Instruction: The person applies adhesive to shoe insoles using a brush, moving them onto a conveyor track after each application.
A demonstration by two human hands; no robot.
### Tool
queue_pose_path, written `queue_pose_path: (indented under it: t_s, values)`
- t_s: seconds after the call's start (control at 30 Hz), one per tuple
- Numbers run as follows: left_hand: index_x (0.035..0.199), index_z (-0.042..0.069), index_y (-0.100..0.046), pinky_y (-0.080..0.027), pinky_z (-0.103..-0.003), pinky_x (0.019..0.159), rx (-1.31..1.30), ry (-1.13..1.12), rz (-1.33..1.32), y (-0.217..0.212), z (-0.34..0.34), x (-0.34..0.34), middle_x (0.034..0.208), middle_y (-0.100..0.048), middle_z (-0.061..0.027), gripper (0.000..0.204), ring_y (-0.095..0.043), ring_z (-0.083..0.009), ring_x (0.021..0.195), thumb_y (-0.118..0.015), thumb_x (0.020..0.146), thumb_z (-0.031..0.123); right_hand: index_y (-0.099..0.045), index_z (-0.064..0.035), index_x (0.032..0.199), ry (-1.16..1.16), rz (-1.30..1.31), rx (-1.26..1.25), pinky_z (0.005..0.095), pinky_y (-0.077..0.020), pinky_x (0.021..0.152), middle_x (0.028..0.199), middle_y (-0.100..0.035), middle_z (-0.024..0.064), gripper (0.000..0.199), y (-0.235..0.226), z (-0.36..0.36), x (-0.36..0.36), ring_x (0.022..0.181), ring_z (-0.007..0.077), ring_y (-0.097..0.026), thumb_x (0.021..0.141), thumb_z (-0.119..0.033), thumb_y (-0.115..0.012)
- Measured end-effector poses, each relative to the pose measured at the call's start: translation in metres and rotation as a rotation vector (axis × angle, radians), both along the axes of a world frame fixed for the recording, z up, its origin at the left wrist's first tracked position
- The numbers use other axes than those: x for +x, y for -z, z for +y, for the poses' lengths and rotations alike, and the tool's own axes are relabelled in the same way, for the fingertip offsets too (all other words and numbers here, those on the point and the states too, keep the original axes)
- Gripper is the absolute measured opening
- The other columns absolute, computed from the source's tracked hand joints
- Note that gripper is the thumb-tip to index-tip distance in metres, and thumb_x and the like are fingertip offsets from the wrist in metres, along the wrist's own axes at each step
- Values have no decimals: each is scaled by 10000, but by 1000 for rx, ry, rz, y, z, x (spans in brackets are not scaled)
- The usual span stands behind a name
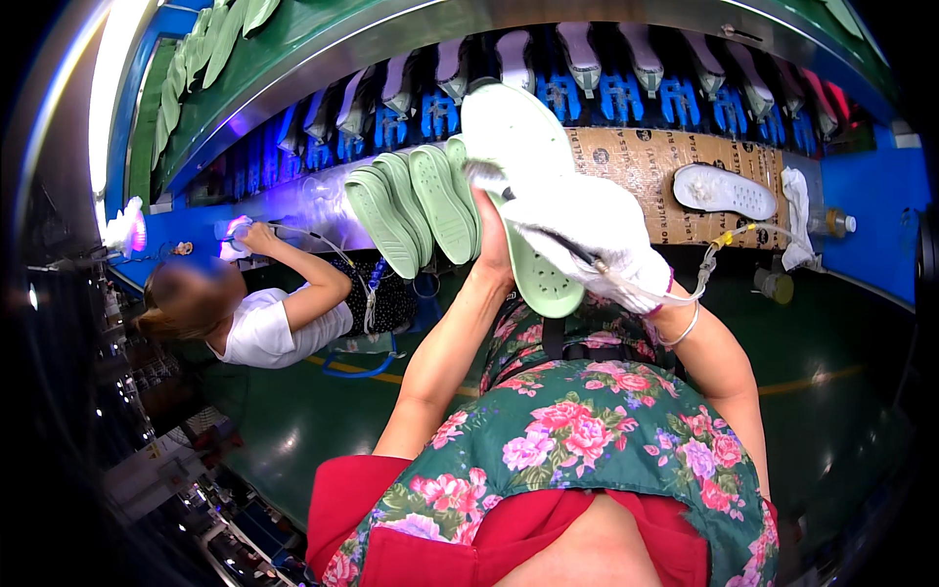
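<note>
Green shoe sole (533,269) clasped in the left hand (489,230), the gloved right hand (597,235) gripping a brush (489,176); coating seems underway, needing steady strokes.

Stacked soles (411,210) left of held sole (518,186)

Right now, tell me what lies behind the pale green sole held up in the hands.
Behind the pale green sole stand more green soles in a fanned row, with a cardboard sheet beyond. The gloved right hand covers the sole's middle; the left hand is mostly hidden.
</note>
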State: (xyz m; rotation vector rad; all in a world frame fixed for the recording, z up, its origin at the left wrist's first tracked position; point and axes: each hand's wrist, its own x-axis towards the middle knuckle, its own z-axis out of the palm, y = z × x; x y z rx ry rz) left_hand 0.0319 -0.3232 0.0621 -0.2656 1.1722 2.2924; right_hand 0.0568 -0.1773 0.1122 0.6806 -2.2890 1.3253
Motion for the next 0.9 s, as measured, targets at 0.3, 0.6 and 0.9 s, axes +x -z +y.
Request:
queue_pose_path:
  t_s: [0.3, 0.6, 0.9]
  values:
    - [1497, 153, -260, -373, -425, 1083, 138, 14, 136, 9, -10, -13, 1449, -408, -83, 870, -433, -262, 1301, -244, 884, 770, -714, -112, 1044, 56, 117, 34, 362, -538, 753, 944, -702, 95, 277, 3, -3, -1, 835, 274, -681, 767, -96, -718]
    - [1345, 86, -429, -523, -464, 822, 453, 82, 152, 14, -20, -48, 1120, -578, -186, 1018, -592, -316, 989, -235, 761, 897, -728, -110, 1021, 71, 52, -76, 338, -542, 702, 966, -718, 86, 272, 5, 0, 3, 811, 251, -687, 753, -66, -740]
    - [1163, 8, -535, -531, -472, 630, 480, 17, 85, 15, -22, -56, 939, -605, -189, 1130, -609, -346, 739, -221, 654, 967, -723, -97, 1018, 33, -24, -194, 346, -534, 728, 943, -720, 77, 267, -5, -3, 2, 824, 253, -686, 751, -97, -739]
